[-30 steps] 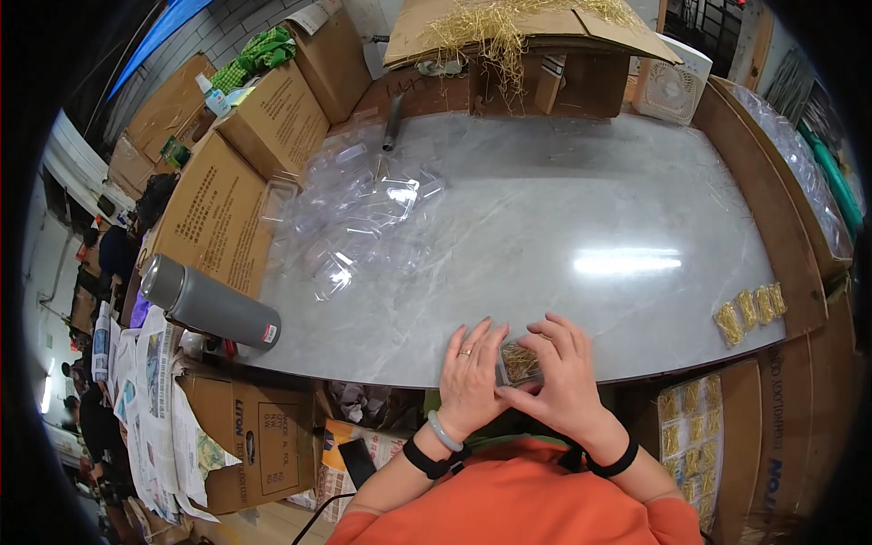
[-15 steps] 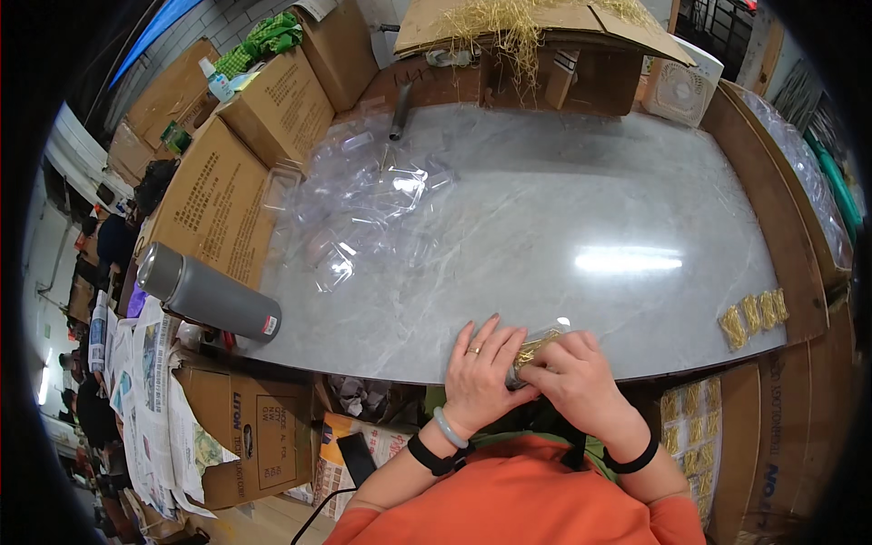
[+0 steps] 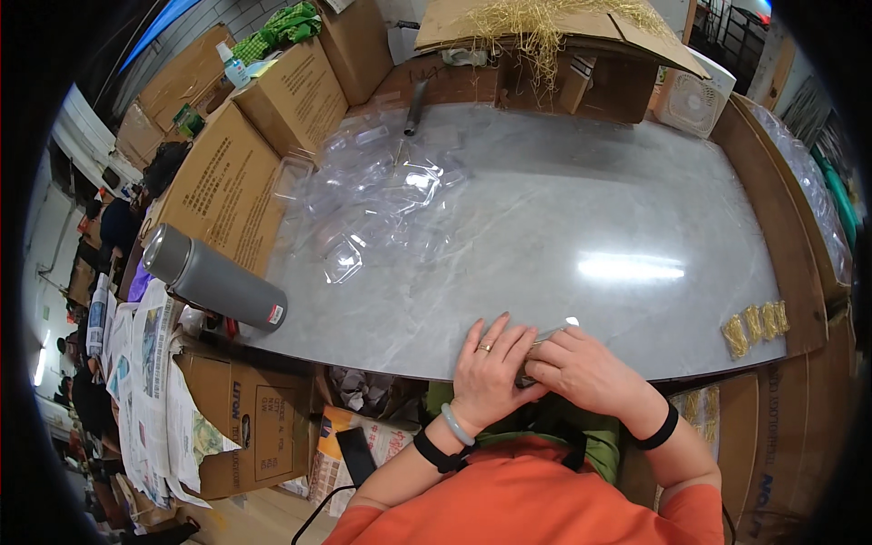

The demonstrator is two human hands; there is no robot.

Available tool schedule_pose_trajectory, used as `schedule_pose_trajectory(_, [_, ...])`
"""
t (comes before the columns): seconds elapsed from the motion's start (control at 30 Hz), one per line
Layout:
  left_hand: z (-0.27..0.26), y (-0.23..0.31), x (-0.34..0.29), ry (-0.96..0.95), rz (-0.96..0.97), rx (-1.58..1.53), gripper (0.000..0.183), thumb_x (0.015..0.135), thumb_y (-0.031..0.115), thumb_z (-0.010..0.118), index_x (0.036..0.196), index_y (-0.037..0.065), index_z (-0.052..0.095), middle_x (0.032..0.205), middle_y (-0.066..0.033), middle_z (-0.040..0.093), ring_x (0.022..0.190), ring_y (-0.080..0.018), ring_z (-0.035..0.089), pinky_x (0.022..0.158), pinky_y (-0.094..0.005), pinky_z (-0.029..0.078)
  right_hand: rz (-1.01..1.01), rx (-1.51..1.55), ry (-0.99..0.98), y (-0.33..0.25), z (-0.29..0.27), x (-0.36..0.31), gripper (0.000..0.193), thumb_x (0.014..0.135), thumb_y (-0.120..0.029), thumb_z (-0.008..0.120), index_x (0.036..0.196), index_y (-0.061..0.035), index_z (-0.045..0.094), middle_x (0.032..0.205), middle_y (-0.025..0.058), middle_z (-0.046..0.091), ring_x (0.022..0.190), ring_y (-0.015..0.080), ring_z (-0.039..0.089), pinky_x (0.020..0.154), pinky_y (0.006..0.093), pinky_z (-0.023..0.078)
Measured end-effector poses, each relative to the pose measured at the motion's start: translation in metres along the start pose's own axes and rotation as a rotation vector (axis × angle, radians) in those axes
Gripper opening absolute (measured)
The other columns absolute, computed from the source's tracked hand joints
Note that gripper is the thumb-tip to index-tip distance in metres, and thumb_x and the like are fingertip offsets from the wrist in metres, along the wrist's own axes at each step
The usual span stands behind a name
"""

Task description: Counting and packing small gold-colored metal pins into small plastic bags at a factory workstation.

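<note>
At the table's near edge my hands meet around a small clear plastic pack (image 3: 543, 337), which they largely cover. Gold wire-like strands inside it showed a moment earlier. My left hand (image 3: 491, 368), with a ring and a pale bangle, holds the pack from the left, its thumb pointing toward the right hand. Curled over the pack from the right is my right hand (image 3: 584, 371), fingers bent and pressed in. On the table's right side lie several small gold strand bundles (image 3: 754, 329) in a row. A heap of clear plastic cases (image 3: 381, 200) lies at the left.
A grey flask (image 3: 218, 277) stands at the table's left edge beside cardboard boxes (image 3: 218, 195). At the back, an open carton (image 3: 581, 86) carries loose gold strands (image 3: 531, 41). A white fan (image 3: 692, 102) stands back right. A dark tube (image 3: 415, 109) lies behind the plastic heap.
My fingers have closed further over the pack, so the gold strands between them are now mostly hidden. The whole view has shifted slightly.
</note>
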State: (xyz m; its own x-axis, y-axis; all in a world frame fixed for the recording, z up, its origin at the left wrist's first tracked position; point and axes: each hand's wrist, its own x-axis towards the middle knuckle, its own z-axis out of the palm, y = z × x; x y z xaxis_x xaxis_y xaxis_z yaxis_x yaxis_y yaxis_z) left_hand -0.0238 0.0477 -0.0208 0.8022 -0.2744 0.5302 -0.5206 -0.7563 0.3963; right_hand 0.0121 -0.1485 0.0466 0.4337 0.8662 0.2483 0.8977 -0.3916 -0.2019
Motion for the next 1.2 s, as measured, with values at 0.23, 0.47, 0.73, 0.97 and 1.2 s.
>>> schedule_pose_trajectory(0.23, [-0.001, 0.002, 0.001, 0.0, -0.006, 0.012, 0.07, 0.078, 0.053, 0.08, 0.129, 0.007, 0.066, 0.125, -0.0075, 0.066, 0.129, -0.033, 0.057, 0.113, -0.0561, 0.037, 0.063, -0.068, 0.094, 0.0, 0.007, -0.003, 0.012, 0.083, -0.016, 0.063, 0.094, -0.0108, 0.066, 0.1, 0.0016, 0.06, 0.098, 0.0211, 0.056, 0.09, 0.0344, 0.044])
schedule_pose_trajectory(0.47, [0.0, 0.003, 0.003, -0.012, 0.003, 0.035, 0.073, 0.078, 0.057, 0.079, 0.13, 0.007, 0.064, 0.126, -0.0096, 0.065, 0.128, -0.0327, 0.058, 0.113, -0.0558, 0.037, 0.177, 0.117, 0.245, 0.004, 0.007, -0.006, 0.017, 0.082, -0.012, 0.068, 0.099, -0.0098, 0.069, 0.096, 0.0055, 0.063, 0.095, 0.0256, 0.058, 0.087, 0.0379, 0.046])
schedule_pose_trajectory(0.73, [-0.001, 0.003, 0.002, -0.042, 0.003, 0.065, 0.075, 0.081, 0.06, 0.076, 0.13, 0.005, 0.063, 0.129, -0.0114, 0.063, 0.129, -0.0344, 0.057, 0.114, -0.0547, 0.035, 0.581, 0.202, 0.536, -0.009, 0.017, -0.05, 0.025, 0.08, -0.01, 0.081, 0.102, -0.0073, 0.069, 0.098, 0.0091, 0.063, 0.094, 0.0309, 0.058, 0.079, 0.0421, 0.049])
schedule_pose_trajectory(0.97, [-0.003, 0.004, 0.003, -0.049, 0.022, 0.077, 0.072, 0.086, 0.059, 0.071, 0.132, 0.005, 0.063, 0.128, -0.0117, 0.063, 0.127, -0.0345, 0.057, 0.112, -0.0553, 0.037, 0.65, 0.242, 0.535, -0.015, 0.035, -0.045, 0.021, 0.08, -0.011, 0.082, 0.096, -0.0053, 0.069, 0.094, 0.0108, 0.059, 0.083, 0.03, 0.06, 0.07, 0.0401, 0.05])
schedule_pose_trajectory(1.2, [-0.003, 0.004, 0.0, -0.069, 0.004, 0.071, 0.073, 0.084, 0.057, 0.073, 0.134, 0.005, 0.062, 0.131, -0.0124, 0.062, 0.131, -0.0357, 0.055, 0.115, -0.0568, 0.034, 0.552, 0.073, 0.564, -0.011, 0.024, -0.028, 0.027, 0.08, -0.008, 0.078, 0.105, -0.0079, 0.068, 0.104, 0.0085, 0.064, 0.095, 0.03, 0.061, 0.081, 0.0423, 0.048])
